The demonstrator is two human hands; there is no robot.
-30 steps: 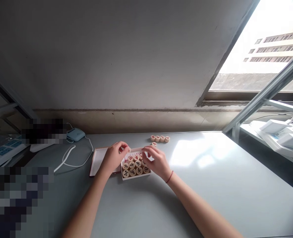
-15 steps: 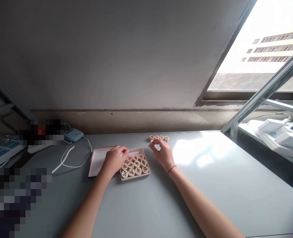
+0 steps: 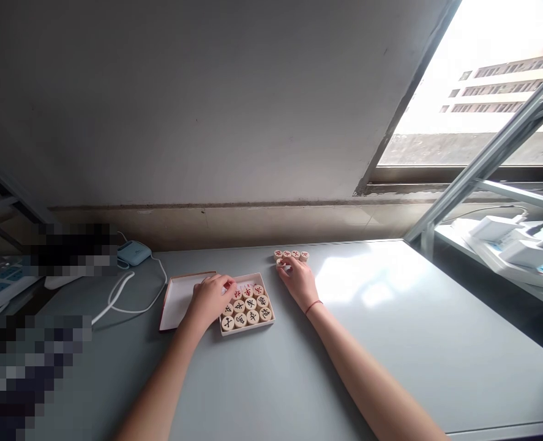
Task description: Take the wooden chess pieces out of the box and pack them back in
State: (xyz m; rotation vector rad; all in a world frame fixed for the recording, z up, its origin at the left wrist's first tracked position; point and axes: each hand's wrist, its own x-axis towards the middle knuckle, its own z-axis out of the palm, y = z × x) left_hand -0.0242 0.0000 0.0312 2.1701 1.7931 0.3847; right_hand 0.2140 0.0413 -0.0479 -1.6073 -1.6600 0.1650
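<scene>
My right hand [image 3: 300,283] has its fingers closed on a round wooden Chinese chess piece [image 3: 280,263], right in front of a short row of red-marked pieces [image 3: 287,254] at the back of the table. Over the upper left corner of a shallow white box [image 3: 247,331], my left hand [image 3: 210,294] has thumb and fingertips pinched together; what they hold, if anything, is hidden. Rows of Chinese chess pieces [image 3: 239,320] fill the near part of the box, black characters in front and red ones behind. Left of it, partly under my left hand, lies the open lid [image 3: 176,298].
A light blue device [image 3: 134,252] with a white cable [image 3: 149,306] stands at the back left. Power strips [image 3: 7,288] are at the far left, and white chargers [image 3: 498,228] rest on a shelf at the right. A wall closes off the table's back edge.
The view has shifted slightly. My right hand has moved a little and its piece now shows more clearly, face up before the row. My left hand stays by the box, still pinched.
</scene>
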